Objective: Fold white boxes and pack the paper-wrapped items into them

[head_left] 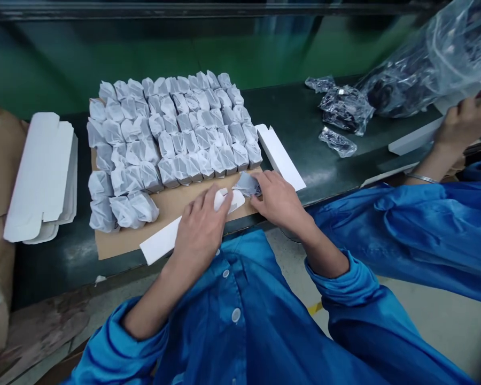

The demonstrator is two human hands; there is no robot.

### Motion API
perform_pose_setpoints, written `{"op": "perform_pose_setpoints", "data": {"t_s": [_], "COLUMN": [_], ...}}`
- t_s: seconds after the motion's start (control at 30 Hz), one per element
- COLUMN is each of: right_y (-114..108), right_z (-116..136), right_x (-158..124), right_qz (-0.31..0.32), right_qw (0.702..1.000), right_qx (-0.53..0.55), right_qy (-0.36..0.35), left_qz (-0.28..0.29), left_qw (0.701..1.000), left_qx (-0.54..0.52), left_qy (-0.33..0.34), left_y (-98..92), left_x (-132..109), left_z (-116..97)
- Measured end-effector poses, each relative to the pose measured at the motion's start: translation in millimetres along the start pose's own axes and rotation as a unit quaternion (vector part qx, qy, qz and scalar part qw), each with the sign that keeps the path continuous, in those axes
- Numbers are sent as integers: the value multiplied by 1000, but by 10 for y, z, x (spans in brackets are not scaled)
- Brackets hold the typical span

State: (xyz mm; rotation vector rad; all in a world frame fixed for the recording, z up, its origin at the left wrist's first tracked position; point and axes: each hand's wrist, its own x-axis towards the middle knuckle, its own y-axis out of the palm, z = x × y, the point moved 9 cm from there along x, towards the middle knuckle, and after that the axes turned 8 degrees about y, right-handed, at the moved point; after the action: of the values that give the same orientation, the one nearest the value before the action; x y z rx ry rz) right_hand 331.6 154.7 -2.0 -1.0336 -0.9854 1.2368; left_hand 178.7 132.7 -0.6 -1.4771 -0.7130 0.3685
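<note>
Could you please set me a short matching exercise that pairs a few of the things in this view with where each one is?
Things:
1. left hand
2. right hand
3. flat white carton blanks
4. clear plastic bags

Places:
A. on the dark bench, right of the rows of paper-wrapped pieces
B. touching a single paper-wrapped piece
C. on a white card strip
D. left of the brown cardboard sheet

Pairs: 1-C, 2-B, 3-D, 4-A

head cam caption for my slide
Left hand on white card strip, right hand on wrapped part, rows of others behind
</note>
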Motion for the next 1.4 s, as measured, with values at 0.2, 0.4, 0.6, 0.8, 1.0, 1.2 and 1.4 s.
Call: {"op": "perform_pose_setpoints", "data": {"t_s": [0.2, 0.4, 0.6, 0.8, 1.0, 1.2, 1.4], "right_y": [-390, 58, 59, 101, 289, -60, -1277], "right_z": [-79, 240, 361, 369, 302, 233, -899], "right_x": [-327, -380, -236, -313, -333, -69, 639], "right_qz": [-143, 26, 10, 7, 36, 69, 77], "right_qw": [984, 980, 955, 904, 816, 827, 939], "right_qx": [103, 102, 215, 405, 571, 557, 335], "right_qy": [-21, -171, -203, -134, 81, 39, -1], "left_qz": [19, 6, -44, -115, -185, -265, -173], "left_qw": [998, 990, 987, 981, 977, 958, 959], "left_qx": [-38, -93, -81, -69, -68, -113, -209], "left_qy": [53, 104, 130, 139, 77, -4, 82], "left_y": [86, 16, -3, -114, -70, -382, -277], "left_x": [32, -15, -80, -165, -221, -25, 343], "left_z": [-36, -87, -89, -86, -89, -250, -697]}}
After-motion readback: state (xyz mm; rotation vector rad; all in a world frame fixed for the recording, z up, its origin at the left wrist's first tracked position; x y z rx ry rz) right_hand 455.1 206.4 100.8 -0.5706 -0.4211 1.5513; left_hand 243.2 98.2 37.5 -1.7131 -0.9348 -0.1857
